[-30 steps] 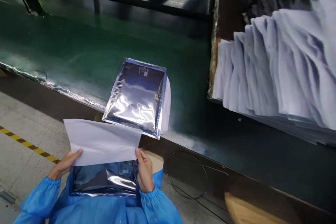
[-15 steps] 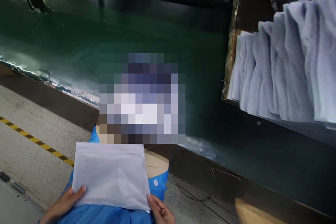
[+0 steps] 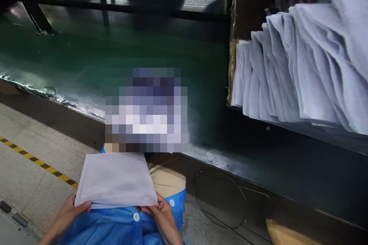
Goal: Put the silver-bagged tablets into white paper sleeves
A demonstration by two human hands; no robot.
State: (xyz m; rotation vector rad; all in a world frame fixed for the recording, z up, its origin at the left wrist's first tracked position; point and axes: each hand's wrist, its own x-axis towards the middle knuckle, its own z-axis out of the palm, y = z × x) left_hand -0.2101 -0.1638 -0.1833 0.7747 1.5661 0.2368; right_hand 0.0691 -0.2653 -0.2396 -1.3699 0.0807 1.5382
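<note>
A flat white zip bag (image 3: pixel 116 180) lies level above my lap, in front of a blue garment (image 3: pixel 115 224) with white buttons. My left hand (image 3: pixel 76 206) is closed on its near left corner, thumb on top and fingers beneath. At the near right corner my right hand (image 3: pixel 159 210) grips the bag's edge, its thumb along the underside. Whether anything is inside the bag does not show. Beyond it, a pixelated patch (image 3: pixel 149 111) hides part of the green tabletop's front.
The green table (image 3: pixel 71 53) runs across the view. On its right stands a box with a row of folded white cloth-like pieces (image 3: pixel 273 72). A looped cable (image 3: pixel 221 199) hangs below the table edge. Yellow-black tape (image 3: pixel 37 160) marks the floor at left.
The bag's near edge has risen and the bag has flattened. My right hand has shifted left and up with its corner. The camera view has turned slightly to the right.
</note>
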